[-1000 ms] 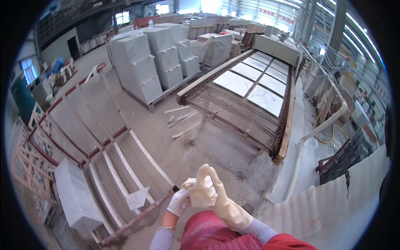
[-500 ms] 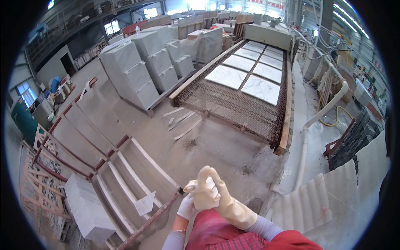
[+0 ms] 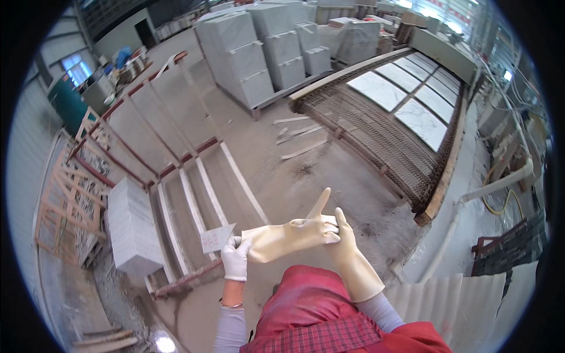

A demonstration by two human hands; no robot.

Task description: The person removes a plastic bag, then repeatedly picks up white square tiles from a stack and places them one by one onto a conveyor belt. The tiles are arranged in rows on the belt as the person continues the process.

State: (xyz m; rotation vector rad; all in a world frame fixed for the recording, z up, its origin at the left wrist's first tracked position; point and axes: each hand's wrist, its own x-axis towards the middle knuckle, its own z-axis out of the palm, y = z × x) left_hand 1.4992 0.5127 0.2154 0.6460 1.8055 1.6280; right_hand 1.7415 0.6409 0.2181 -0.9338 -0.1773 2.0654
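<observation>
A loose cream rubber glove stretches sideways between my two hands, in front of my red apron. My left hand, in a thin white glove, pinches the open cuff at its left end. On my right hand is a matching rubber glove that reaches up the forearm. The right fingers are closed on the finger end of the loose glove, with one of its fingers sticking up. Part of the right fingers is hidden by the overlapping gloves.
A red metal rack with pale slats stands at left, holding a white stone block and a small marked piece. Ahead right, a roller conveyor carries marble tiles. Stacked stone blocks stand behind; foam sheeting lies at right.
My hands were close together before me; now they are apart, with the loose glove drawn out between them. My left hand has moved left to the cuff. The view has swung left and down.
</observation>
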